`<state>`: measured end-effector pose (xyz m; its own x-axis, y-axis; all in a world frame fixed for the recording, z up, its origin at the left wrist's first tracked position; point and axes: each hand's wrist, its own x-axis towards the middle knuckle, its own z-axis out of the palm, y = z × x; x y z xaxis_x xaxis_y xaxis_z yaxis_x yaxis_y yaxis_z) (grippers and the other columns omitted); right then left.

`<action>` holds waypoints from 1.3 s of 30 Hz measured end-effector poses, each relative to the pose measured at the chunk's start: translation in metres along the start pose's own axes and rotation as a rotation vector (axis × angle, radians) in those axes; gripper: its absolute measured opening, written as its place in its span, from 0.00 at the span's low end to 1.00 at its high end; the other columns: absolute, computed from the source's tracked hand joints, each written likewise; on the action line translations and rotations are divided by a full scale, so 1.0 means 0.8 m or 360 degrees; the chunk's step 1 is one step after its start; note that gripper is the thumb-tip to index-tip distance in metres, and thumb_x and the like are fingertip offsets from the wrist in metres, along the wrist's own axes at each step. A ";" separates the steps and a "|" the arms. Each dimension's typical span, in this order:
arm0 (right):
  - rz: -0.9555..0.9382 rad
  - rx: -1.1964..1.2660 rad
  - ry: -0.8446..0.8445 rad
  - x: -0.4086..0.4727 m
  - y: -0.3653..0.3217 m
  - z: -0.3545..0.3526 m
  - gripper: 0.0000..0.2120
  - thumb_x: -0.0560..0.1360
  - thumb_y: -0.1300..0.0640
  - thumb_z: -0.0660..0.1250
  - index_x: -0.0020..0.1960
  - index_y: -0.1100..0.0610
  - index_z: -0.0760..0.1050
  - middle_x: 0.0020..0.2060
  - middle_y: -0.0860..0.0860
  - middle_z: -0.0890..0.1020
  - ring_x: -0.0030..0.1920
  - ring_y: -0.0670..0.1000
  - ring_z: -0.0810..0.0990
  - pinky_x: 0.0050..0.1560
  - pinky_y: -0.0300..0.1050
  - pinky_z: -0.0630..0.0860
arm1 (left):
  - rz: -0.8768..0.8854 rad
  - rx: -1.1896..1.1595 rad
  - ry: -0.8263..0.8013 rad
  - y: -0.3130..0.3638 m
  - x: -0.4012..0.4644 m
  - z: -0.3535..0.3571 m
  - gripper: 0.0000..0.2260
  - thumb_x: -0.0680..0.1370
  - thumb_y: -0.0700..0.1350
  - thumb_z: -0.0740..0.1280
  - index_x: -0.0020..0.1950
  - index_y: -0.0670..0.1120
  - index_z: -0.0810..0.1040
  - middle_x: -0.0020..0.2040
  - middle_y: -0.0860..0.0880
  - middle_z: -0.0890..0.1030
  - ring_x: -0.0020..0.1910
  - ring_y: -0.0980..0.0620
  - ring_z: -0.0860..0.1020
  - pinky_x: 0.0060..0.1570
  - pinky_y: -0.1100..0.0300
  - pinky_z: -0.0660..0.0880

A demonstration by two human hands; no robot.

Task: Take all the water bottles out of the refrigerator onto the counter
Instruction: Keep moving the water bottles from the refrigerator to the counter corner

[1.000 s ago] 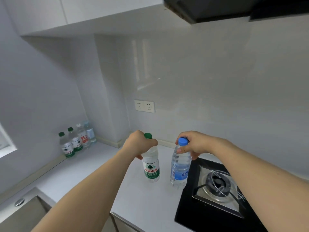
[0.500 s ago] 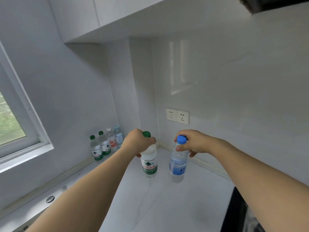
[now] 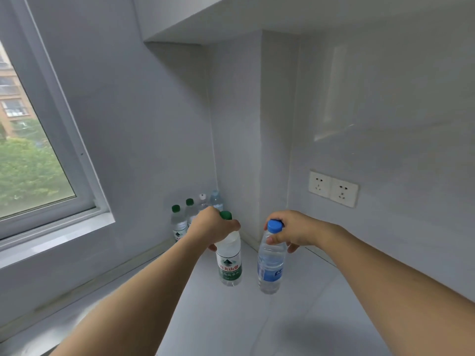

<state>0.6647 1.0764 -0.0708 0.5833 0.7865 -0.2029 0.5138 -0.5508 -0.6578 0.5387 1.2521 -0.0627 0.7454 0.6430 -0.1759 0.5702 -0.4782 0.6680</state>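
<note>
My left hand (image 3: 212,228) grips a green-capped water bottle (image 3: 229,263) by its neck. A blue-capped water bottle (image 3: 270,265) hangs from my right hand (image 3: 293,231), which holds it near the cap. Both bottles are upright, side by side, low over the white counter (image 3: 257,322); whether they touch it I cannot tell. Behind my left hand, several more water bottles (image 3: 180,223) stand in a row in the counter's back corner against the wall, partly hidden by the hand.
A window (image 3: 28,150) with a wide sill fills the left wall. Two wall sockets (image 3: 333,188) sit on the right wall above the counter. An upper cabinet (image 3: 195,19) hangs overhead. A wall column juts out at the corner behind the bottles.
Both hands have carried their bottles leftward along the counter toward the back corner. The stove has dropped out of view and the window has come in.
</note>
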 end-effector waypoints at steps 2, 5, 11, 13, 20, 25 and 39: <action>-0.0011 0.0006 -0.0031 0.036 -0.017 0.010 0.12 0.73 0.55 0.73 0.55 0.53 0.76 0.53 0.55 0.77 0.47 0.56 0.80 0.43 0.49 0.83 | -0.0007 0.0001 0.0012 -0.019 0.028 -0.018 0.13 0.72 0.52 0.70 0.47 0.44 0.77 0.42 0.45 0.79 0.33 0.45 0.81 0.29 0.57 0.80; -0.0044 0.0021 -0.0068 0.098 -0.045 0.029 0.12 0.73 0.58 0.73 0.55 0.54 0.76 0.51 0.54 0.77 0.44 0.51 0.78 0.43 0.49 0.83 | -0.0029 -0.0026 0.0048 -0.052 0.075 -0.047 0.12 0.71 0.53 0.71 0.48 0.46 0.78 0.41 0.47 0.79 0.34 0.47 0.80 0.29 0.58 0.80; -0.0114 0.0049 -0.0125 0.205 -0.091 0.075 0.11 0.73 0.58 0.73 0.54 0.54 0.76 0.51 0.53 0.78 0.45 0.48 0.77 0.42 0.44 0.81 | -0.0153 -0.0146 0.0045 -0.126 0.151 -0.094 0.12 0.71 0.52 0.73 0.46 0.45 0.77 0.43 0.46 0.79 0.39 0.47 0.81 0.35 0.53 0.83; -0.0139 0.0043 -0.0165 0.240 -0.103 0.095 0.11 0.73 0.58 0.73 0.53 0.53 0.76 0.50 0.52 0.78 0.44 0.48 0.76 0.40 0.43 0.81 | -0.0188 -0.0154 0.0046 -0.156 0.173 -0.107 0.11 0.71 0.51 0.72 0.45 0.44 0.78 0.40 0.47 0.78 0.36 0.47 0.80 0.37 0.51 0.83; -0.0189 -0.0006 -0.0234 0.344 -0.131 0.177 0.12 0.72 0.55 0.73 0.54 0.51 0.76 0.48 0.47 0.77 0.45 0.48 0.76 0.45 0.45 0.77 | -0.0331 -0.0073 0.0063 -0.272 0.244 -0.128 0.14 0.69 0.51 0.73 0.35 0.43 0.73 0.30 0.48 0.73 0.27 0.47 0.75 0.37 0.48 0.82; -0.0186 -0.0050 -0.0281 0.392 -0.132 0.233 0.14 0.72 0.54 0.73 0.56 0.51 0.76 0.48 0.46 0.77 0.48 0.49 0.77 0.51 0.45 0.75 | -0.0372 -0.0033 0.0046 -0.331 0.280 -0.124 0.14 0.68 0.52 0.72 0.35 0.44 0.72 0.30 0.47 0.73 0.26 0.46 0.76 0.35 0.51 0.82; -0.0197 -0.0040 -0.0216 0.492 -0.165 0.295 0.16 0.73 0.55 0.72 0.58 0.53 0.74 0.48 0.48 0.77 0.47 0.50 0.75 0.46 0.42 0.72 | -0.0236 -0.0175 -0.0025 -0.399 0.352 -0.099 0.18 0.61 0.54 0.69 0.40 0.41 0.76 0.30 0.50 0.72 0.30 0.49 0.67 0.30 0.57 0.73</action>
<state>0.6779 1.5249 -0.2349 0.4251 0.8784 -0.2186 0.5931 -0.4527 -0.6658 0.5393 1.6333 -0.2677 0.6619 0.6918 -0.2887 0.6334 -0.3101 0.7090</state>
